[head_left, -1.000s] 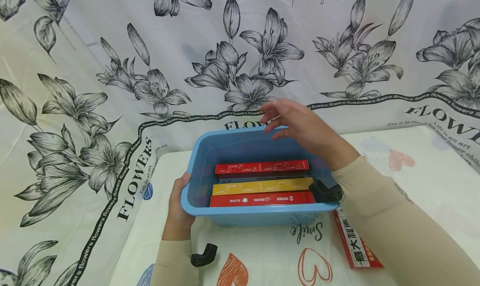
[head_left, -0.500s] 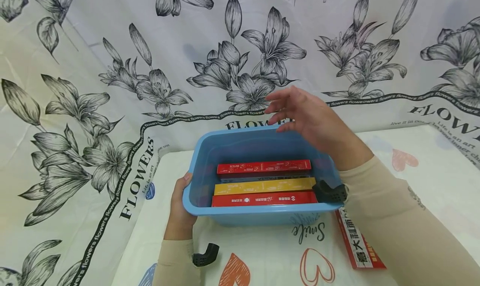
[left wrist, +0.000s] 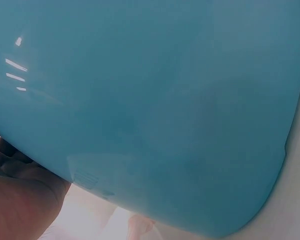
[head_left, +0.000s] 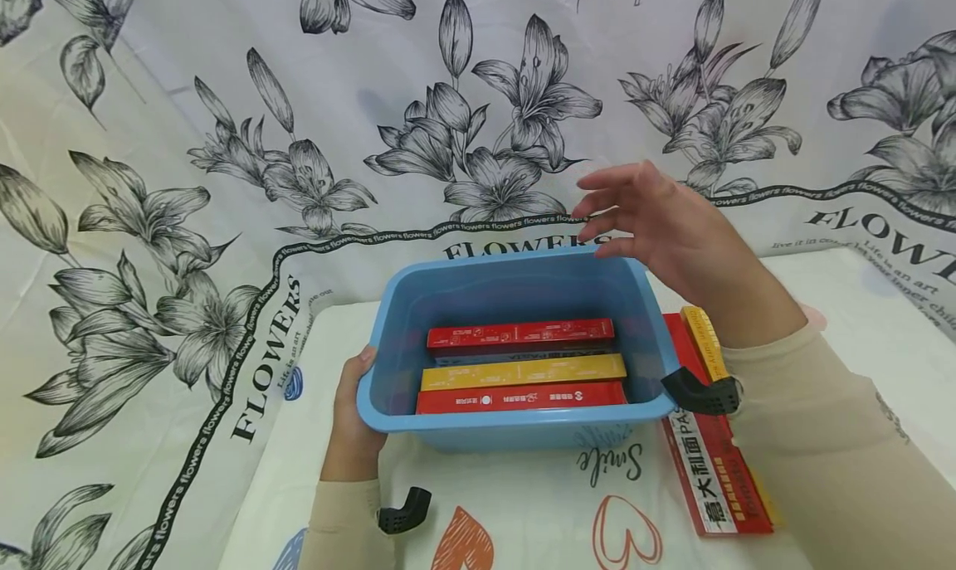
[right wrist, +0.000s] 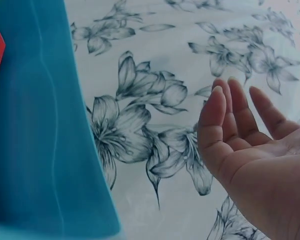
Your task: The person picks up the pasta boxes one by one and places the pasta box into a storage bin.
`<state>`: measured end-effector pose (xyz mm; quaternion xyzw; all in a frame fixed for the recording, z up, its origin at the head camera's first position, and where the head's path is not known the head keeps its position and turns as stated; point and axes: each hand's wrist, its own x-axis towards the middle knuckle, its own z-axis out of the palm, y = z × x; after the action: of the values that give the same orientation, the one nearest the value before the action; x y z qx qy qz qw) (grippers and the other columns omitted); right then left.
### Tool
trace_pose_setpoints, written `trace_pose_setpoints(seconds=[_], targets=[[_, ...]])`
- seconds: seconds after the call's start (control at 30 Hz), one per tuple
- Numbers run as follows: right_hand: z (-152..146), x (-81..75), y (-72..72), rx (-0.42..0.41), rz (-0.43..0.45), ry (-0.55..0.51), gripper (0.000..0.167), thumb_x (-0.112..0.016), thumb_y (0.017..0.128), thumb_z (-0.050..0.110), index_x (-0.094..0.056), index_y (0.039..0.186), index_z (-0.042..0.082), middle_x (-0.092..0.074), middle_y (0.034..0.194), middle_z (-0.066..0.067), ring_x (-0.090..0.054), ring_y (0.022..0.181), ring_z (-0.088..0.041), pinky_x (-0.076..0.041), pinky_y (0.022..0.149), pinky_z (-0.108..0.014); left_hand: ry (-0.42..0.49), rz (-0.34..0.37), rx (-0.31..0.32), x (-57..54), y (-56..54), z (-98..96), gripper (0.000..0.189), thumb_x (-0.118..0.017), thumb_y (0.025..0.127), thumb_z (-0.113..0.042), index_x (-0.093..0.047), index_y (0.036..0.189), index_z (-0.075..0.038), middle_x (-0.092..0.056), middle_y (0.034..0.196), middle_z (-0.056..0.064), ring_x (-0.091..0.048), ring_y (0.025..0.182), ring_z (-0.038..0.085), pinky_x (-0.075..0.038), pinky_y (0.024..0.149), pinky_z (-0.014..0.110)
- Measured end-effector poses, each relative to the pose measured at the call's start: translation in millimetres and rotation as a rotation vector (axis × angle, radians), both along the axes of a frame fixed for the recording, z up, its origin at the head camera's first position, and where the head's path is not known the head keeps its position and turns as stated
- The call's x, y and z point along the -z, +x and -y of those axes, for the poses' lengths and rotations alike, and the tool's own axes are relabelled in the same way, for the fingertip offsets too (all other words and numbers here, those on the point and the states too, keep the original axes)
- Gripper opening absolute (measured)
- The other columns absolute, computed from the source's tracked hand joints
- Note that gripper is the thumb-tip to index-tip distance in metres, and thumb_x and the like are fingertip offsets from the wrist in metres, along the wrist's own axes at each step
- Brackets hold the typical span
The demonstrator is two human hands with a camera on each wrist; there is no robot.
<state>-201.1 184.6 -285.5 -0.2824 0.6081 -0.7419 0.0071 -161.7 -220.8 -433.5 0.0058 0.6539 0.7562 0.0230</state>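
Observation:
A light blue bin [head_left: 515, 423] sits on the table with several flat boxes standing on edge inside: a front red box [head_left: 523, 397], a yellow box [head_left: 523, 372] and a back red box [head_left: 523, 334] among them. My left hand [head_left: 354, 425] holds the bin's left end, thumb at the rim, the other fingers mostly hidden. The left wrist view shows that hand [left wrist: 25, 200] against the bin's outer wall [left wrist: 155, 110]. Beyond the back right corner, my right hand [head_left: 660, 221] hovers with loosely bent fingers and holds nothing; in the right wrist view the hand [right wrist: 262, 155] is apart from the bin wall [right wrist: 45, 130].
Right of the bin lies a red pasta box [head_left: 705, 479], with a yellow box [head_left: 702, 338] partly hidden by my right arm. A flower-printed cloth [head_left: 418, 47] hangs behind the table. Black wrist mounts [head_left: 702, 394] stick out from both sleeves.
My right hand has moved right and slightly up, away from over the bin, uncovering more of the boxes beside it. The left hand and the bin stay in place.

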Motion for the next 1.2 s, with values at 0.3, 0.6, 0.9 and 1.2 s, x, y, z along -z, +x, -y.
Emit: trace_pose_setpoints(seconds=[0.3, 0.6, 0.9, 1.2], targets=[[-19, 4.9, 8.7, 0.067, 0.03, 0.027, 0.052, -0.052, 0.116, 0.038, -0.061, 0.147, -0.003, -0.056, 0.133, -0.032, -0.063, 0.116, -0.041, -0.058, 0.091, -0.04, -0.021, -0.004, -0.011, 0.1, 0.4, -0.2, 0.081, -0.041, 0.103, -0.057, -0.031, 0.172, -0.015, -0.039, 0.168, 0.014, -0.039, 0.149, 0.044, -0.027, 0.117, 0.075], [-39, 26.3, 18.2, 0.077, 0.006, 0.042, 0.047, -0.041, 0.119, 0.028, -0.057, 0.15, -0.004, -0.057, 0.135, -0.03, -0.064, 0.116, -0.039, -0.059, 0.091, -0.039, -0.014, -0.009, -0.004, 1.3, -0.1, 1.0, 0.082, -0.041, 0.103, -0.057, -0.03, 0.172, -0.014, -0.038, 0.169, 0.014, -0.038, 0.15, 0.044, -0.026, 0.118, 0.075], [-59, 47.0, 27.6, 0.112, 0.036, 0.064, 0.047, -0.036, 0.12, 0.024, -0.053, 0.151, -0.008, -0.059, 0.134, -0.028, -0.064, 0.117, -0.039, -0.059, 0.09, -0.038, -0.021, -0.003, -0.001, 2.1, -0.3, 0.6, 0.082, -0.041, 0.103, -0.059, -0.03, 0.173, -0.016, -0.037, 0.169, 0.014, -0.037, 0.15, 0.044, -0.026, 0.117, 0.076], [-76, 72.2, 36.2, 0.077, 0.015, 0.029, 0.046, -0.03, 0.12, 0.018, -0.057, 0.151, -0.004, -0.059, 0.139, -0.022, -0.064, 0.118, -0.032, -0.06, 0.09, -0.037, -0.002, -0.01, 0.005, 2.0, 0.1, 1.4, 0.081, -0.042, 0.103, -0.058, -0.031, 0.172, -0.017, -0.038, 0.169, 0.013, -0.036, 0.15, 0.044, -0.024, 0.118, 0.077]])
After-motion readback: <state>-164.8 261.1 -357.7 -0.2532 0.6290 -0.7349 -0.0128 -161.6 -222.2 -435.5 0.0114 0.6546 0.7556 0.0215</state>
